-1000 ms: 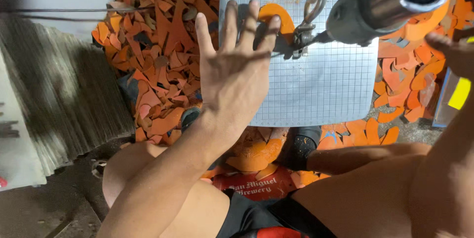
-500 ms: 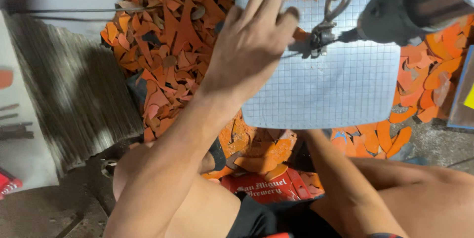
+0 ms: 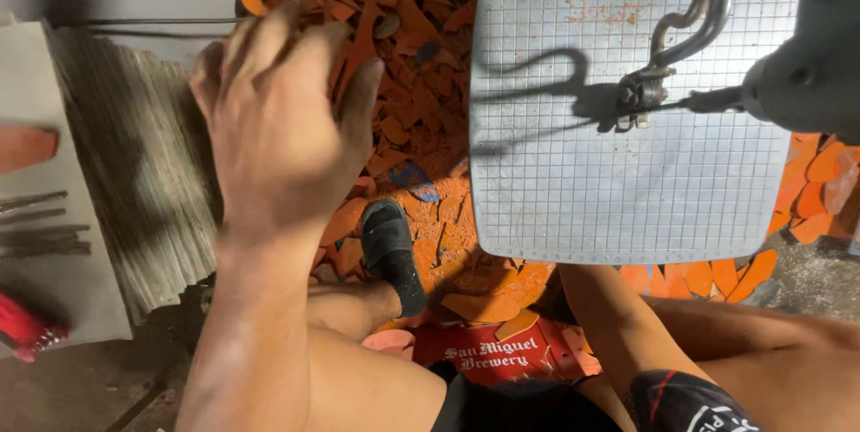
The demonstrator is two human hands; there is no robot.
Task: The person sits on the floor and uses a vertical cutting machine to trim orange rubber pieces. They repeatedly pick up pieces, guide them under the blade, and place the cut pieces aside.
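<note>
Left hand (image 3: 278,119) hovers empty, fingers spread, over a stack of grey ribbed sheets (image 3: 134,172).
At three o'clock lies a grey gridded saw table (image 3: 627,190), above orange offcuts (image 3: 394,65); the right hand is out of view.

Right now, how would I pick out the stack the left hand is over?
Start at the pale gridded work plate, then look left across the heap of orange offcuts. Beyond it, under the left hand, lies the stack of thin grey sheets. It is the only grey, fine-ribbed pile of edges beside jagged orange pieces.
</note>
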